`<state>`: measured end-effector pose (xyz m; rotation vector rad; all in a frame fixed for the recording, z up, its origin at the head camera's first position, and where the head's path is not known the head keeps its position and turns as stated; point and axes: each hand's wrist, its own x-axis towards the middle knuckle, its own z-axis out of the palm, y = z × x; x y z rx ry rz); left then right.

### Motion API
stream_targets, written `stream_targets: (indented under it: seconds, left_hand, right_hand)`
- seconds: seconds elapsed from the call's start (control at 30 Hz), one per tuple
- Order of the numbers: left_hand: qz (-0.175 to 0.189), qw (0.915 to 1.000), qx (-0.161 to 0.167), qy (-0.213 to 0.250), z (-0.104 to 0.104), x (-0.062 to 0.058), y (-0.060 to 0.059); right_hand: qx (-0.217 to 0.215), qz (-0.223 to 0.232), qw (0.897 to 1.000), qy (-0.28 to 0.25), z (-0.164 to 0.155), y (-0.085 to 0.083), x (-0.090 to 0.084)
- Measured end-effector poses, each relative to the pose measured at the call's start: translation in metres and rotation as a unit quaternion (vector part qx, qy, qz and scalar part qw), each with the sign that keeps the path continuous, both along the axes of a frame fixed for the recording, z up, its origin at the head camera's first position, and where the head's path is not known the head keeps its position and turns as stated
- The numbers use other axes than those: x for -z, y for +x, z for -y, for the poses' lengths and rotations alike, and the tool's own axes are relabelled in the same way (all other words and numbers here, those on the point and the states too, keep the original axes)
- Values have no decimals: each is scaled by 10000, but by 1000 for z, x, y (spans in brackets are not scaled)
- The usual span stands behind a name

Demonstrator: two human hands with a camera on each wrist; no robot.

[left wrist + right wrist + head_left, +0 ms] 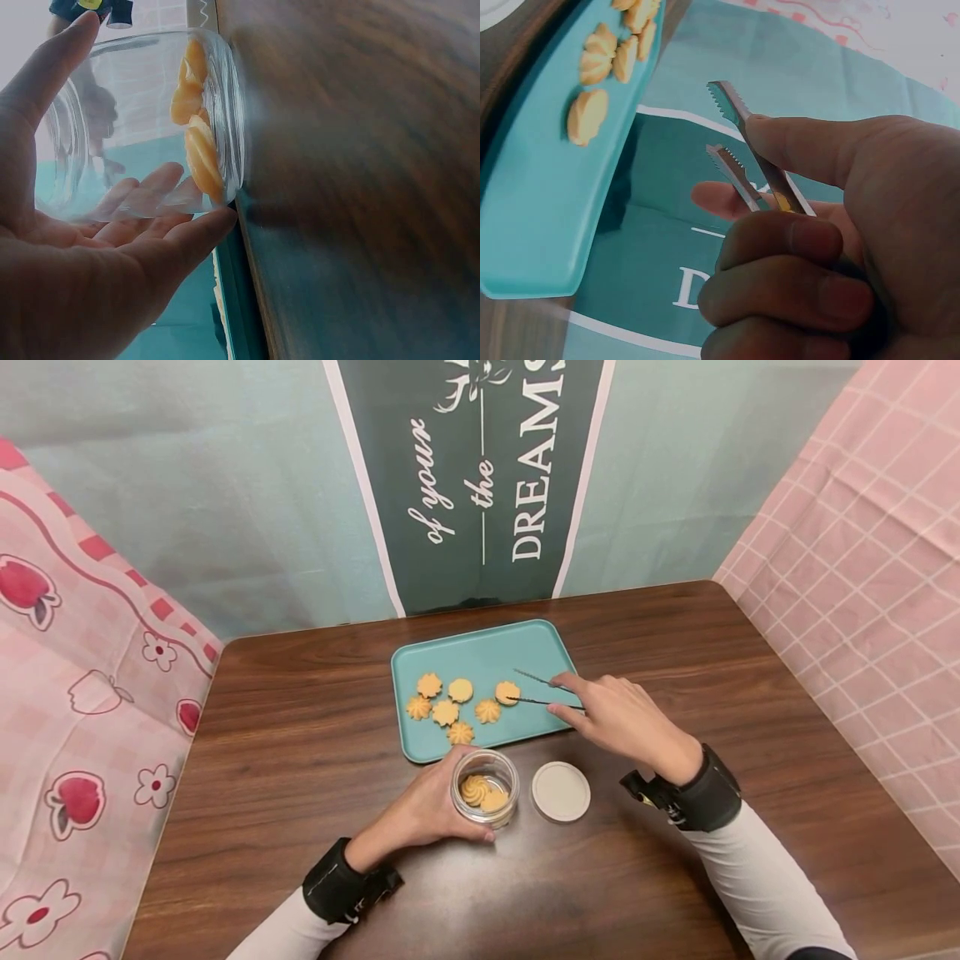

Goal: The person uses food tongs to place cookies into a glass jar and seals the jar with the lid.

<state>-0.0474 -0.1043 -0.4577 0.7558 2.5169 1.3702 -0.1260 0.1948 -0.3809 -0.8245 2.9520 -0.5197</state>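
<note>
My left hand (423, 806) is curled round a clear glass jar (504, 817) on the table, its mouth facing up. Inside lie a few golden cookies (202, 157), low against the jar's bottom in the left wrist view. My right hand (626, 714) grips metal tongs (754, 150) with toothed tips. The tips are spread, with nothing between them in the right wrist view. In the head view one tip overlaps a round cookie (506, 690) on the turquoise tray (517, 647); contact cannot be told. Several flower-shaped cookies (446, 712) lie at the tray's left and middle.
A pale round lid (561, 792) lies flat on the wooden table (300, 710), just right of the jar. Behind the tray hangs a blue-green cloth (262, 527) with a dark lettered panel. Patterned pink cloths (862, 527) flank the table on both sides.
</note>
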Motion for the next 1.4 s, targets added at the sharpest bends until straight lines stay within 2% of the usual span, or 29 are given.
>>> stream_targets:
  seconds: [0.5,1.07,1.4]
  left_hand:
    - [-34,10000,-14,-20,-1,0,2]
    - [-49,10000,-46,-73,0,0,1]
    - [-94,9999,-21,-48,1,0,0]
  right_hand:
    - [112,159,9997,153,2,-15,23]
    - [194,585,9978,256,5,-25,38]
    - [254,611,9973,310,9,-29,47]
